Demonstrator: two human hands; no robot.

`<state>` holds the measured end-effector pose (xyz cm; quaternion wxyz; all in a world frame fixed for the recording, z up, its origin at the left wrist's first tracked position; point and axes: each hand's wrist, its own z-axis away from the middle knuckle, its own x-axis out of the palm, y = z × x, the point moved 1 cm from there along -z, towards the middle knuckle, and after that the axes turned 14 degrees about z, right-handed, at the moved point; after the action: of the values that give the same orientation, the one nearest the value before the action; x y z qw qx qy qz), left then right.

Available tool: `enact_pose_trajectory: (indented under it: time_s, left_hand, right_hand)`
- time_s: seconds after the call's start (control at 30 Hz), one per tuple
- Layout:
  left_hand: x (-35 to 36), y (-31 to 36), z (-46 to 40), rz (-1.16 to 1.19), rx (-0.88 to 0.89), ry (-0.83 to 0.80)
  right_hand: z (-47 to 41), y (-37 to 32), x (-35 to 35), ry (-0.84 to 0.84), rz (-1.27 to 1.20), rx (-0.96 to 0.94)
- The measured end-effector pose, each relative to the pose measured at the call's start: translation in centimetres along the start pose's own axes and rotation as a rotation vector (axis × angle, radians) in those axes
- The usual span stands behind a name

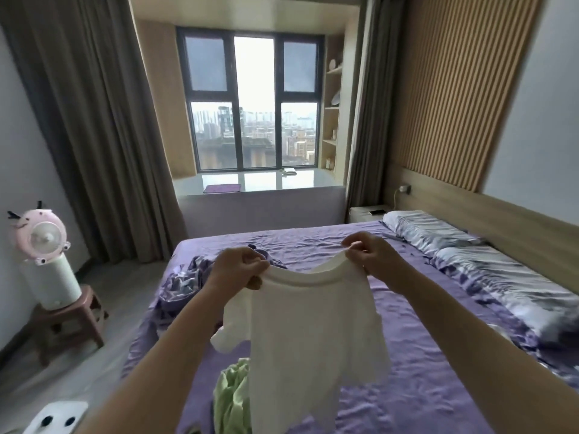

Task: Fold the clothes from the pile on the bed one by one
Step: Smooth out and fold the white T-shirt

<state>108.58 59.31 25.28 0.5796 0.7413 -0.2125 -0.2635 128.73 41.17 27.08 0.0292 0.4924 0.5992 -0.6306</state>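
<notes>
Purple bed (407,355); white shirt (313,333) in hands (239,266)

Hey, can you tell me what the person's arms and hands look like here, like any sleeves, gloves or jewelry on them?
Both forearms are bare up to the frame's lower edge, with no sleeve showing. The left hand and right hand wear no gloves, and no watch, bracelet or ring is visible on either wrist or on the fingers that show.
</notes>
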Motion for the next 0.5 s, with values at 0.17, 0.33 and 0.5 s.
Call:
enact_pose_trajectory:
  time_s: [0.17,0.33,0.5]
  left_hand:
    - [5.0,1.4,0.8,0.082,0.007,-0.201]
    - [10.6,3.0,2.5,0.015,0.100,-0.254]
    - [13.3,3.8,2.3,0.224,0.033,-0.245]
  right_hand:
    - [1.4,-1.6,-0.7,0.014,-0.325,0.020]
    - [2.5,-2.8,-1.5,0.037,-0.394,-0.053]
    - [3.1,-0.3,-4.4,0.100,-0.279,-0.093]
